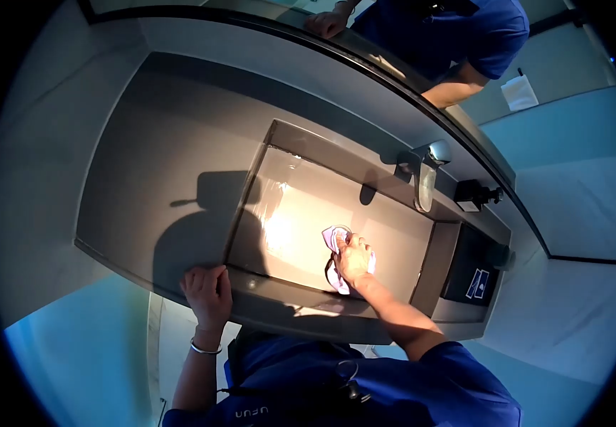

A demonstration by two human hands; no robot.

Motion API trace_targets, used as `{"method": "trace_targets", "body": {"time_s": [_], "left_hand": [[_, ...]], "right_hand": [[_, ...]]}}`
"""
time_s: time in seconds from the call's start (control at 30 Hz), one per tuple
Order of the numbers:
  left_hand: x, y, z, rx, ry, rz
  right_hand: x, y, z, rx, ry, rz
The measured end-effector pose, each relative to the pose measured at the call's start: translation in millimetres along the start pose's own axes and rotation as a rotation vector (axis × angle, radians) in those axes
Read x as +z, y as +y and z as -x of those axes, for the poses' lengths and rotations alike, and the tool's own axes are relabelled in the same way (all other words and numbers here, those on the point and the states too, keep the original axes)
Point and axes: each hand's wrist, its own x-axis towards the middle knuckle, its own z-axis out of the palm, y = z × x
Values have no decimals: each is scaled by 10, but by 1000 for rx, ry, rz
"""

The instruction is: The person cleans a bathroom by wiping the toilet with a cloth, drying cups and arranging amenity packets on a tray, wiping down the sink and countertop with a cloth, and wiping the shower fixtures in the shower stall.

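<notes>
Inside the rectangular sink (308, 203), my right hand (354, 257) presses a bunched purple-and-white cloth (333, 236) against the basin floor. Folds of the cloth stick out to the left of the fingers and below them. My left hand (207, 295) rests on the front edge of the grey countertop (148, 142), left of the sink. Its fingers are curled in and nothing shows in them. A bangle circles that wrist.
A chrome faucet (427, 178) stands behind the sink. Right of it is a small black dispenser bottle (473, 196). A black box (468, 267) with white-edged labels sits at the counter's right end. A wide mirror (393, 53) runs along the back.
</notes>
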Motion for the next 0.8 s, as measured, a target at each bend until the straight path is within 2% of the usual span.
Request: {"method": "trace_targets", "body": {"time_s": [0.03, 0.17, 0.27, 0.33, 0.4, 0.43, 0.47, 0.53, 0.6, 0.67, 0.73, 0.8], "left_hand": [[1, 5, 1, 4, 0, 2], [-5, 12, -22, 20, 18, -5], [-10, 10, -29, 1, 14, 2], [14, -14, 14, -14, 14, 12], [53, -22, 15, -126, -39, -2], [52, -19, -4, -171, -78, -11], [62, 38, -98, -193, -120, 119], [175, 335, -387, -240, -191, 391], [465, 615, -556, 65, -166, 398], [841, 802, -597, 143, -372, 464], [1171, 901, -561, 188, -666, 357], [1888, 796, -234, 433, -638, 396]], "right_hand": [[59, 64, 14, -74, -2, 50], [-197, 30, 50, -97, -211, -1], [-316, 242, -139, 217, -597, -690], [-345, 297, -221, 200, -659, -615], [-298, 278, -291, 61, -596, -358], [-515, 153, -299, 17, -626, -215], [-425, 189, -284, -78, -520, -123], [-509, 132, -246, -142, -480, 46], [-503, 209, -167, -123, -429, 88], [-433, 364, -54, -137, -285, 64], [-358, 592, 40, 79, -204, -54], [-545, 815, 123, 273, -287, -245]]}}
